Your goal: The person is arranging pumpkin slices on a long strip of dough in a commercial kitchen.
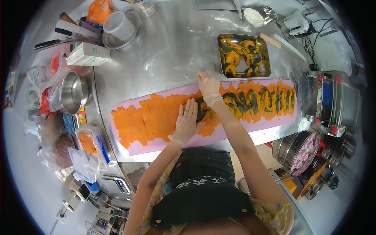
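Observation:
A long pink dough sheet (139, 146) lies across the steel counter, spread with orange paste (133, 125). Dark-skinned yellow pumpkin slices (270, 102) cover its right half. My left hand (186, 123), in a clear glove, rests flat with fingers stretched on the paste, just left of the nearest slices. My right hand (208, 86), also gloved, has its fingers curled at the sheet's far edge, above those slices; what it holds, if anything, is hidden. A steel tray (267, 55) with more pumpkin slices sits behind the sheet, right of my right hand.
Knives (70, 29), a white box (88, 54) and steel bowls (74, 92) stand at the left, with bagged food and containers. A bowl of white powder (254, 15) is at the back right. A roller machine (335, 103) and a steamer (284, 150) are at the right.

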`<state>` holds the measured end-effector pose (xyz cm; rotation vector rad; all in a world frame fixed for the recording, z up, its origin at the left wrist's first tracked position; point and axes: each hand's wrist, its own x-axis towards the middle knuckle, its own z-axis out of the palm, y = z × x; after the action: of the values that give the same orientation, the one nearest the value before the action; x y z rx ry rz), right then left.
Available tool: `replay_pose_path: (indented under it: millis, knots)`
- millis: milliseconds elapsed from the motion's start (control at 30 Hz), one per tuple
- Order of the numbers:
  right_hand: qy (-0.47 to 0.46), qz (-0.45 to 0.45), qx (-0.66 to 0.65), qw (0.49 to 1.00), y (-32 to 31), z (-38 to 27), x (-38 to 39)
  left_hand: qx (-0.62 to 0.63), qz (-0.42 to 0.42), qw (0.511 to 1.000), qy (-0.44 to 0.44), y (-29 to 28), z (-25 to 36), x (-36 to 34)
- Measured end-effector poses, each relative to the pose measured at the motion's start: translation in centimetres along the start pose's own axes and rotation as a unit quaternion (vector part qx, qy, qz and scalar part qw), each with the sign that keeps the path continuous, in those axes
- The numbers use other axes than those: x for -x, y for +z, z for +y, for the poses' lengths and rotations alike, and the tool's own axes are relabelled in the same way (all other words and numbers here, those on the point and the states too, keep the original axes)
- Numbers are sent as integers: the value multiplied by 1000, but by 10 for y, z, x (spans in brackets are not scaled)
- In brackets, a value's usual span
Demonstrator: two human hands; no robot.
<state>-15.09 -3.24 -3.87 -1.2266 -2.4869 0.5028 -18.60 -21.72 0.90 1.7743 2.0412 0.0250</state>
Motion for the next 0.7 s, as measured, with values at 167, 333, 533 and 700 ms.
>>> replay_pose_path:
  millis: [167,333,533,700]
  knots:
    - [33,-23,-19,999,-16,0,9,-38,13,999,31,28,20,24]
    - [-141,-37,-78,986,-59,-28,92,-44,24,998,43,30,14,21]
    - [-208,-16,-35,977,-64,-18,101,97,66,992,56,24,1,65]
    - [-36,128,-34,990,-113,45,13,82,131,988,28,11,-1,45]
